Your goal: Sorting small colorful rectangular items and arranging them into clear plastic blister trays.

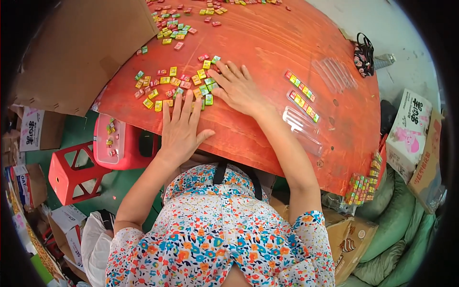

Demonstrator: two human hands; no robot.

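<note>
My left hand (180,125) lies palm down by the near edge of the red table (267,52), its fingers spread at the lower side of a scatter of small wrapped blocks (165,80) in yellow, green and red. Flat over the right side of the same scatter rests my right hand (235,90), fingers stretched out and touching or covering some blocks; what lies under them is hidden. Right of that hand is a clear plastic tray (306,135) with narrow slots. Two rows are filled with coloured blocks (303,106).
Another clear tray (334,75) lies farther right. More blocks (179,28) spread along the far left, beside a large cardboard box (86,48). A red stool (76,174) and a pink tub (107,143) stand below left. Packed blocks (361,189) sit at the right edge.
</note>
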